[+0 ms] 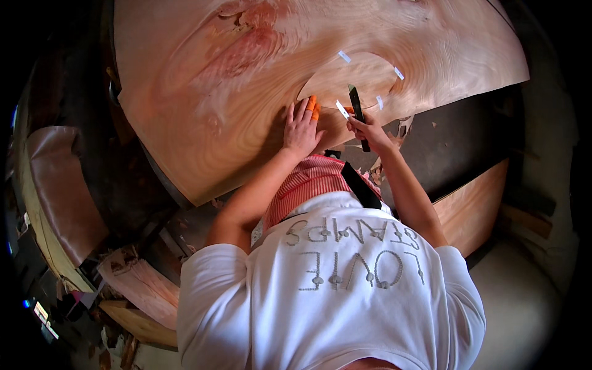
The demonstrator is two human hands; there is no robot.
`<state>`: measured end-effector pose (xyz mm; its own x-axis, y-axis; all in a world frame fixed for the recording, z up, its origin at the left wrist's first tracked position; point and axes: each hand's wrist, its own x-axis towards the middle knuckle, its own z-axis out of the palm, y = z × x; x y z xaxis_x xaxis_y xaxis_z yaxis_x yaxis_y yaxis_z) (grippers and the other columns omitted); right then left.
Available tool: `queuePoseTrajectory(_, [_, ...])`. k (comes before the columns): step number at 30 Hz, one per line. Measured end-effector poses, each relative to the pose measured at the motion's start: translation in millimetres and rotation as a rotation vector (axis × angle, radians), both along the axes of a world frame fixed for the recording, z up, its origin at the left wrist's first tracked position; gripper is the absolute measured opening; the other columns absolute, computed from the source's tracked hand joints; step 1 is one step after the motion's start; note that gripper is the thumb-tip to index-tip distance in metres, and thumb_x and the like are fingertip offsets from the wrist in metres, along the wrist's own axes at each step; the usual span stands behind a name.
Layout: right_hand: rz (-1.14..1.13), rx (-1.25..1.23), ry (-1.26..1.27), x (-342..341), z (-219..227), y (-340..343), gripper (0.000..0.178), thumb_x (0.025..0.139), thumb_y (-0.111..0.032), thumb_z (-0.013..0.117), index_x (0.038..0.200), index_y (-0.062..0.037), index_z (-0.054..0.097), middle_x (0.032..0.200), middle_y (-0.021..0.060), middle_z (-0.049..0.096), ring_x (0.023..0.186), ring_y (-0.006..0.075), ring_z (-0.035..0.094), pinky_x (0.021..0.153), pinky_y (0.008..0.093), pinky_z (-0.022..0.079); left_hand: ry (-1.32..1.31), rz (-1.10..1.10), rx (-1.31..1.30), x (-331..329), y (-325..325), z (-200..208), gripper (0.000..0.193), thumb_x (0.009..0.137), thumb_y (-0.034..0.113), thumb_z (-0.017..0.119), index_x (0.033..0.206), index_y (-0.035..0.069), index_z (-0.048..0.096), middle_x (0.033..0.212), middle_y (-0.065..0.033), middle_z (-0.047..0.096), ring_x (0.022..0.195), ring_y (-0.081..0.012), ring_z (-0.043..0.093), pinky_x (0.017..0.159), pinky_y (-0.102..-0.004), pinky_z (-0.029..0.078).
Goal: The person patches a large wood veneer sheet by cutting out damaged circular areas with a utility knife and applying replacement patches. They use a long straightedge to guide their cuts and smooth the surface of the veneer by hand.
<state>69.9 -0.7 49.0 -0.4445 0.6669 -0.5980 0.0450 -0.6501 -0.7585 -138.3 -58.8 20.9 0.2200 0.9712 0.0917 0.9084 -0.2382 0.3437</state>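
Observation:
A large sheet of wood veneer (246,129) with swirling grain lies before me. Set into it is an oval veneer patch (336,80), with short white tape strips (344,57) across its outline. My left hand (300,131) lies flat at the patch's lower left edge, fingers stretched out, two of them in orange finger covers. My right hand (369,131) grips a dark utility knife (356,103), its blade pointing away from me. Another white strip (342,110) is by the right fingertips; I cannot tell whether it is held or stuck down.
A dark work surface (444,132) shows past the sheet's right edge, with torn veneer scraps (404,128) on it. Another veneer piece (475,206) stands lower right. At the left are a brown sheet (58,185) and pinkish veneer offcuts (139,287).

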Motion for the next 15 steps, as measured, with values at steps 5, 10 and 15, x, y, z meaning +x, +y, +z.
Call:
queuePoseTrajectory(5, [-0.036,0.056,-0.074,-6,-6,0,0.012,0.087,-0.019,0.052,0.087,-0.0070,0.051,0.067,-0.0024,0.051,0.045,0.0003,0.034,0.041,0.0158,0.025,-0.113,0.125,0.099,-11,12,1,0.063,0.074,0.038,0.060,0.122,0.002,0.041,0.131,-0.0161,0.034,0.126,-0.0288,0.025,0.102,-0.0492,0.020])
queuePoseTrajectory(10, [-0.130,0.054,-0.074,-4,-15,-3,0.012,0.087,-0.019,0.053,0.084,-0.0077,0.051,0.067,-0.0024,0.052,0.045,0.0011,0.034,0.041,0.0163,0.025,-0.124,0.184,0.178,-34,40,8,0.045,0.069,0.028,0.067,0.102,0.002,0.051,0.127,-0.0185,0.037,0.121,-0.0328,0.032,0.100,-0.0456,0.025])
queuePoseTrajectory(15, [-0.212,0.022,-0.045,1,-7,-13,0.012,0.086,-0.020,0.053,0.087,-0.0080,0.051,0.068,-0.0020,0.053,0.046,0.0013,0.034,0.041,0.0162,0.025,-0.789,0.298,0.047,-25,49,2,0.023,0.069,0.014,0.067,0.086,0.004,0.055,0.094,-0.0127,0.058,0.082,-0.0283,0.056,0.074,-0.0398,0.044])
